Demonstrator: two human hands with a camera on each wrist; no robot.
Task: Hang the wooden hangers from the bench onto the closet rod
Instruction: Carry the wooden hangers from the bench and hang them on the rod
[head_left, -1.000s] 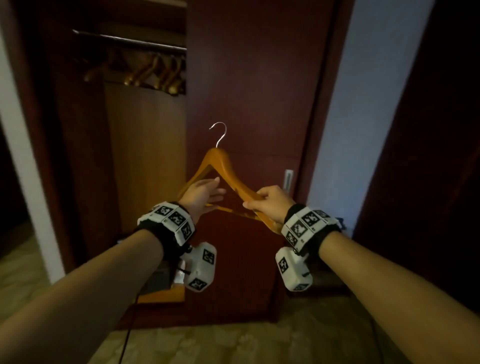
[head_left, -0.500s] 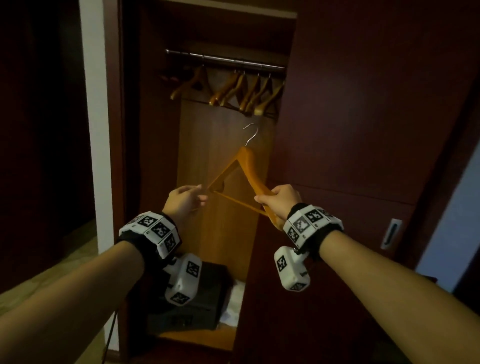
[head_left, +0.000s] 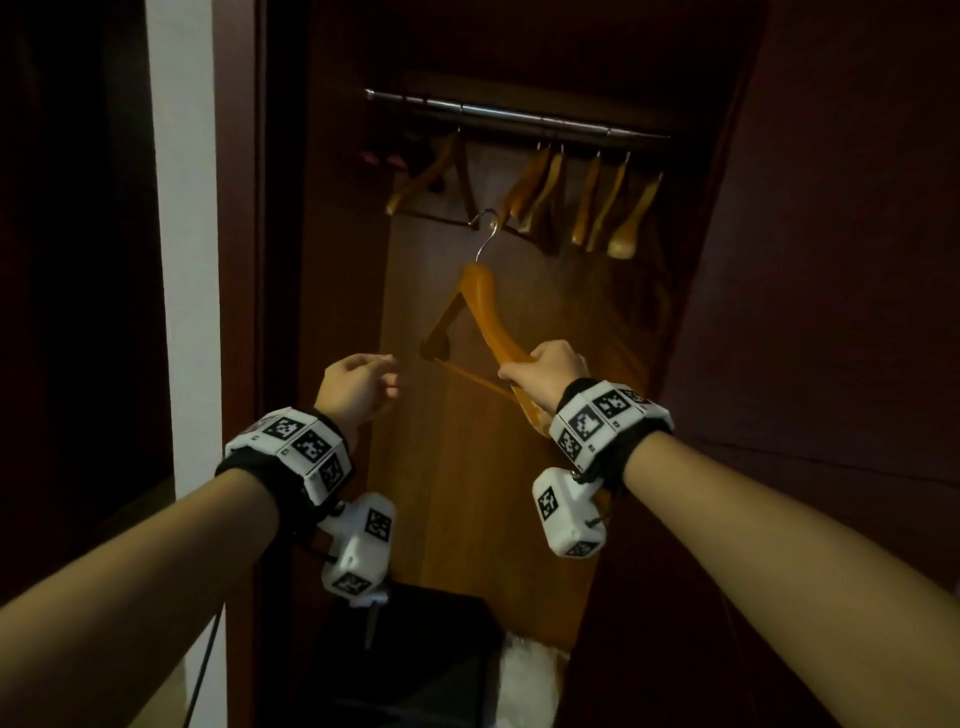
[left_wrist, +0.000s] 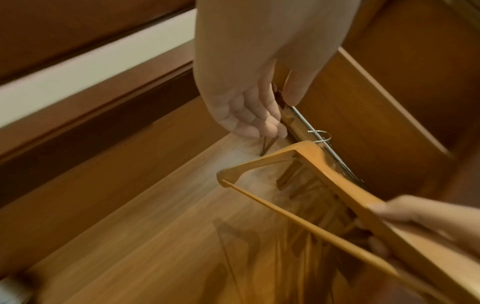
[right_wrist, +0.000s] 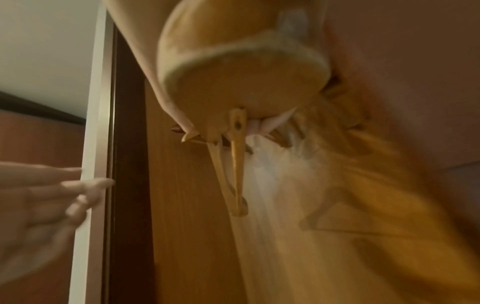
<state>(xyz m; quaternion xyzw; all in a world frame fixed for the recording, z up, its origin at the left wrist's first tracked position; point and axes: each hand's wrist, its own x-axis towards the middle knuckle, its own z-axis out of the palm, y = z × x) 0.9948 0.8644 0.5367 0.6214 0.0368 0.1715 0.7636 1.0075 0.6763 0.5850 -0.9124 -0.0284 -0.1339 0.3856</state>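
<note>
Wooden hanger (head_left: 488, 312), below closet rod (head_left: 514, 115): your left hand (head_left: 358, 387) has just let go, loose-fingered; right hand (head_left: 543, 371) alone grips it, ready for hooking.

Horizontal silver metal closet rod (head_left: 514, 114) spans upper part of open dark-brown wooden closet (head_left: 519, 467). Six light-brown wooden hangers (head_left: 587, 200) hang directly on rod by metal hooks: one toward left end, apart from rest; five bunched toward right, close together, seen nearly edge-on. Closet back panel lighter, orange-brown wood. On closet floor (head_left: 530, 691), low down: black box-shaped object (head_left: 415, 665); just beside it on right, white crumpled item (head_left: 530, 670), too dim to identify.
</note>
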